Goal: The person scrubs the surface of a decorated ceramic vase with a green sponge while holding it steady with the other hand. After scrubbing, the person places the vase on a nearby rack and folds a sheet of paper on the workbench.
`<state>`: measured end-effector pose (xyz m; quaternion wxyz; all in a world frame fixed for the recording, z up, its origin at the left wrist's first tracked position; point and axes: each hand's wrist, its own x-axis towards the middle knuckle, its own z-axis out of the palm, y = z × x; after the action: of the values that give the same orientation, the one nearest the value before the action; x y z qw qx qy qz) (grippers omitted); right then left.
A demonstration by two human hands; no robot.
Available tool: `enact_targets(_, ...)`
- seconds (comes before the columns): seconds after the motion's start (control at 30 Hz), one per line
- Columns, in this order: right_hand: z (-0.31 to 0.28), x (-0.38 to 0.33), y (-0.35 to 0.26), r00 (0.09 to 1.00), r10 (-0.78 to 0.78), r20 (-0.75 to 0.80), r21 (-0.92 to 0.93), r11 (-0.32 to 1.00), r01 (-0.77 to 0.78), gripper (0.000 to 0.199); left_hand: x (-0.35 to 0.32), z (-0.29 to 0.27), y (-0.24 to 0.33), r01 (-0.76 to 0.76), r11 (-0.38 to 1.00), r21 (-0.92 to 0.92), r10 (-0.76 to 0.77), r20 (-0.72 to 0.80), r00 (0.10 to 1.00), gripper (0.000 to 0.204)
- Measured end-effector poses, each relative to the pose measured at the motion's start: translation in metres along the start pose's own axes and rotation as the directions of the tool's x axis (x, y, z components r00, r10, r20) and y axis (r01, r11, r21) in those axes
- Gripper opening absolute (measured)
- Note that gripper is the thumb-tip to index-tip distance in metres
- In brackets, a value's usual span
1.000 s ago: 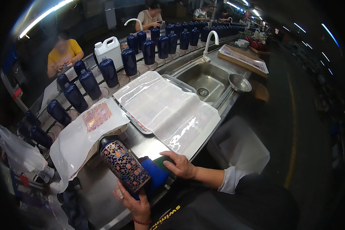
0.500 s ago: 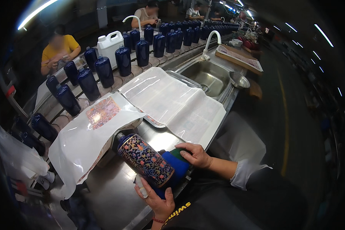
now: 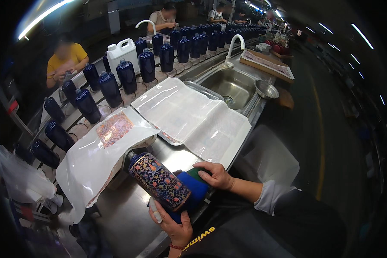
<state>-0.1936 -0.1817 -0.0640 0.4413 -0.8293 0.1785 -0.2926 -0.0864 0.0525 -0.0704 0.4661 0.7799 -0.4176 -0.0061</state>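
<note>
A dark blue bottle (image 3: 160, 180), wrapped in a colourful floral pattern, lies tilted over blue cloth (image 3: 192, 188) at the steel bench's near edge. Its neck points to the far left. My left hand (image 3: 175, 228) cups the bottle's near side, thumb and fingers apart around it; one finger has a white wrapping. On the bottle's right, my right hand (image 3: 215, 175) closes over a flat dark green piece (image 3: 196, 173) resting on the cloth. Its fingers hide part of that piece, so I cannot tell its exact kind.
A patterned transfer sheet (image 3: 115, 129) on white backing lies left; a white sheet (image 3: 193, 116) covers a tray. Several blue bottles (image 3: 109, 89) line a conveyor behind, near a white jug (image 3: 124, 56). A sink (image 3: 232, 84) stands far right. Co-workers sit across.
The row of blue bottles on the conveyor has shifted along to the right and away. Both my hands and the patterned bottle stay almost in place.
</note>
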Motion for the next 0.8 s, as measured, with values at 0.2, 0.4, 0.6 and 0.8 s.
enact_targets(0.2,-0.006,-0.001,0.003,0.999,-0.033,0.032,0.085,0.996,0.03,0.031,0.006,-0.001,0.017,0.048,0.984,0.172,-0.035,-0.073,0.997,0.091)
enact_targets(0.4,-0.017,0.001,0.005,0.997,-0.034,0.069,0.159,0.987,0.023,0.032,0.033,-0.006,0.038,-0.002,0.886,0.463,0.068,-0.127,0.99,0.103)
enact_targets(0.6,-0.022,0.003,-0.006,0.985,0.132,0.111,0.381,0.91,-0.165,0.038,0.028,-0.001,0.027,0.044,0.926,0.376,0.009,-0.137,0.99,0.098)
enact_targets(0.8,-0.021,0.026,-0.038,0.979,0.074,0.19,0.611,0.772,-0.177,0.042,0.028,0.008,0.03,0.077,0.943,0.325,-0.053,-0.084,0.995,0.099)
